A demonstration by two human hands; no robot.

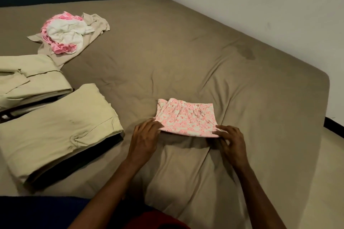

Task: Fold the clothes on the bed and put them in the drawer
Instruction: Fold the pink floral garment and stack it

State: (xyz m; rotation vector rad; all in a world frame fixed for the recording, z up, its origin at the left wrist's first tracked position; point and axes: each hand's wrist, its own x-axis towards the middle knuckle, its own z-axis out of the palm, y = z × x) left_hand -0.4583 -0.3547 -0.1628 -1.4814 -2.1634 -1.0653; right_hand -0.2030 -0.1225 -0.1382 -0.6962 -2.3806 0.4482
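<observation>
Both hands pinch the near edge of the folded pink floral garment near the bed's foot edge: left hand on its left corner, right hand on its right (drawer not in view). Lifting by that edge alone could let the fold fall open. Unfolded pile waits toward the headboard; two pillows lie along the left edge, not in the way.

Far pillow cut off at left edge (no drawer visible); pile garments indistinguishable.
</observation>
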